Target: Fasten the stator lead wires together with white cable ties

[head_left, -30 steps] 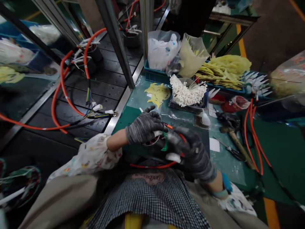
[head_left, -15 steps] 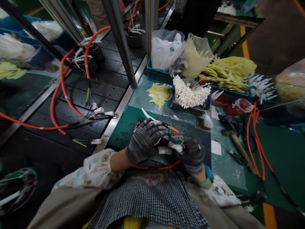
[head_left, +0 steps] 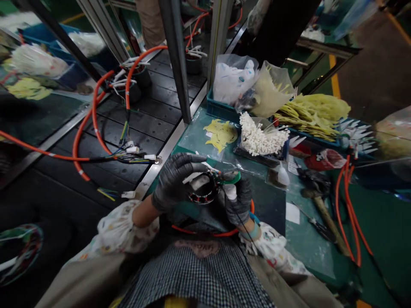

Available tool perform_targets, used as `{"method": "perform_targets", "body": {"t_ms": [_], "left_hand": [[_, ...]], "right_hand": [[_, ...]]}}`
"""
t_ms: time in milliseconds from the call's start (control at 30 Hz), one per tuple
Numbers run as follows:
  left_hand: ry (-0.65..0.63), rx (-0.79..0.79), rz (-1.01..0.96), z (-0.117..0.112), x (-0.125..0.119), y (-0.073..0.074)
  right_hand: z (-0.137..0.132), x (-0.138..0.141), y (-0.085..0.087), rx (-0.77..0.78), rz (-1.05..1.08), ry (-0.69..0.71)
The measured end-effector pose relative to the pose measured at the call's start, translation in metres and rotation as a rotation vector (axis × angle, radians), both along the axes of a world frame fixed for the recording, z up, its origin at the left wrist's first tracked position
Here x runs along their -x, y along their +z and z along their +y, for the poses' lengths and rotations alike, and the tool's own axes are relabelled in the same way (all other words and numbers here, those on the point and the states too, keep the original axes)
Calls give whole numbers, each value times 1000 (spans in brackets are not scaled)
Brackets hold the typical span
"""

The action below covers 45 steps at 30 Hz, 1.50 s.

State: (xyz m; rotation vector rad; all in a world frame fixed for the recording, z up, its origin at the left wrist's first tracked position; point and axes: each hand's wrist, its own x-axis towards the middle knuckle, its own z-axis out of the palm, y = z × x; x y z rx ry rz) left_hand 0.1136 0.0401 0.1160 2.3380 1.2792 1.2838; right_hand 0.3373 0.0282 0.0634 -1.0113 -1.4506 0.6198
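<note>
Both my hands wear dark grey knit gloves and meet over the green bench, close to my body. My left hand [head_left: 175,179] curls round a dark ring-shaped wound part [head_left: 203,193] with coloured windings. My right hand [head_left: 238,200] grips the same part from the right, fingers closed on a small green piece [head_left: 231,177] and white wire ends. A thin orange cable [head_left: 205,231] loops below the hands, above my checked apron.
Behind the hands lie yellow cut-outs [head_left: 221,133], a heap of white connectors [head_left: 260,137] and a blue tray [head_left: 221,109] with plastic bags. A hammer [head_left: 321,206] and orange cables [head_left: 349,205] lie right. Metal posts [head_left: 176,60] and a dark conveyor [head_left: 128,119] with an orange harness stand left.
Both hands have drawn the part nearer to my body and lifted it. The right hand has turned from lying beside the part to gripping it upright. The camera has tilted up slightly.
</note>
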Motion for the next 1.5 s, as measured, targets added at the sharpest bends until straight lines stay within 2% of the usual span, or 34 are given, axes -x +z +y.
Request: {"method": "perform_targets", "body": {"t_ms": [67,167,233,300,400,500,600,700,767,867,900,933,967,1033,1100,1200,1333,1400,1500], "left_hand": [[32,107,16,31,12,-5],[112,411,101,93,23,-24],[121,491,184,135,19,-38],[109,533,255,168,7,-51],[102,555,301,191,-17,-68],[139,600,275,190,-29,-83],[166,659,177,181,-21,-89],[170,667,15,160,1,-79],[226,583,-157,132,14,-65],[395,322,-402,69,16,-47],[414,275,-398,44,11,-44],[411,199,-274,19,6,-44],[348,78,-97,-5,-1,-48],[240,18,46,-45,-13,-62],[173,-93,221,-68,-19,-81],[78,-176,423,-73,-14,-102],[-52,26,433,-62,-2,-104],[-41,81,410,-64,-4,-102],[80,46,391,-77,-14,-103]], "right_hand": [[2,1,0,8,-30,107],[6,-2,-3,26,-67,247],[8,-4,-5,28,-90,331],[8,-4,-7,5,-106,360],[4,-1,-8,-75,-137,356],[-2,0,-7,-97,-168,371],[-5,-5,-8,-61,-164,381],[-3,-12,-12,31,-126,362],[-1,-15,-18,117,-64,281],[1,-17,-28,191,29,131],[1,-17,-31,210,30,103],[0,-18,-34,231,16,85],[0,-18,-36,248,-4,70],[-2,-20,-37,271,-45,40],[-4,-21,-34,274,-66,21],[-3,-21,-24,264,-123,37],[-4,-20,-15,241,-95,18],[-7,-21,-12,204,-79,47],[-11,-21,-4,94,-164,206]]}}
